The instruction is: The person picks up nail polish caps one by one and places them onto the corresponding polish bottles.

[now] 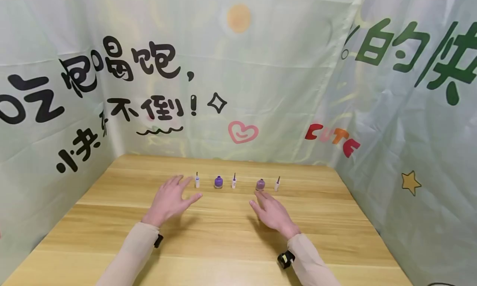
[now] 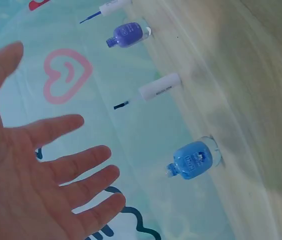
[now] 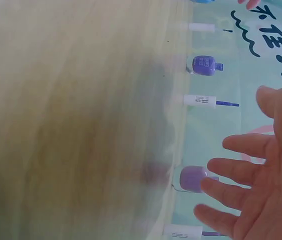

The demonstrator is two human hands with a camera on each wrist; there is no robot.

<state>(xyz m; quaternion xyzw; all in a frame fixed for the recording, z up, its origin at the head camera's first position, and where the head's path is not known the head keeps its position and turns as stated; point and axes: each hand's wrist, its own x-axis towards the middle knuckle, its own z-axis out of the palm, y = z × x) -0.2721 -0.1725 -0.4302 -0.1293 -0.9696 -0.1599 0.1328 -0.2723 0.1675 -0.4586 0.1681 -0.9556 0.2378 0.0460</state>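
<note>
My left hand [image 1: 170,199] is held over the table with its fingers spread, holding nothing. Close to it is a blue nail polish bottle [image 2: 193,160], uncapped, which the hand hides in the head view. Beside that, a white cap [image 1: 197,182] stands with its brush pointing up. My right hand [image 1: 275,213] is likewise empty, its straight fingertips just in front of a mauve nail polish bottle [image 1: 260,184]. Right of this bottle is another white brush cap [image 1: 277,185]. Between the hands stand an open purple nail polish bottle [image 1: 218,182] and its neighbouring brush cap [image 1: 233,182].
Bottles and caps form a row across the far part of the wooden table [image 1: 223,244]. Behind and on both sides hang pale green printed curtains [image 1: 275,70]. A black wrist device [image 1: 286,259] sits at the right sleeve.
</note>
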